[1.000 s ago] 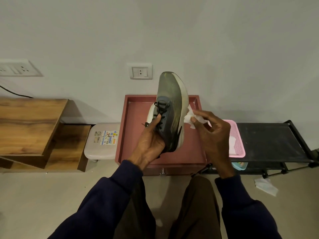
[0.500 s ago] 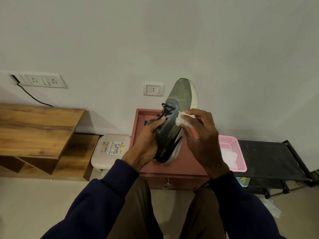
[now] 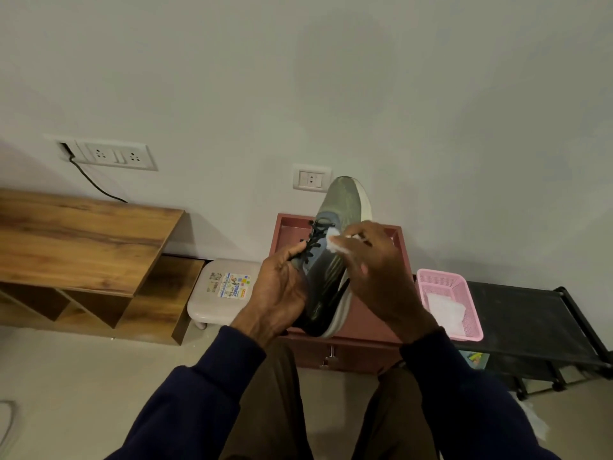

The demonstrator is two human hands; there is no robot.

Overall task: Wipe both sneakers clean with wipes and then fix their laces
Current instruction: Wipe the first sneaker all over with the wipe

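A grey-green sneaker (image 3: 341,207) with a white sole and black laces is held up in the air, toe pointing away and up, above a reddish-pink tray table (image 3: 374,330). My left hand (image 3: 278,290) grips it around the heel and collar. My right hand (image 3: 381,277) pinches a white wipe (image 3: 335,242) and presses it against the sneaker's upper beside the laces. The second sneaker is not in view.
A pink basket (image 3: 464,287) with white wipes inside sits on a black rack (image 3: 530,313) to the right. A small white stool (image 3: 225,290) and a wooden shelf unit (image 3: 83,240) stand to the left. The wall is close behind.
My right hand has brought the wipe from beside the sole onto the upper near the laces. The sneaker has tilted slightly to the right, and the view has shifted.
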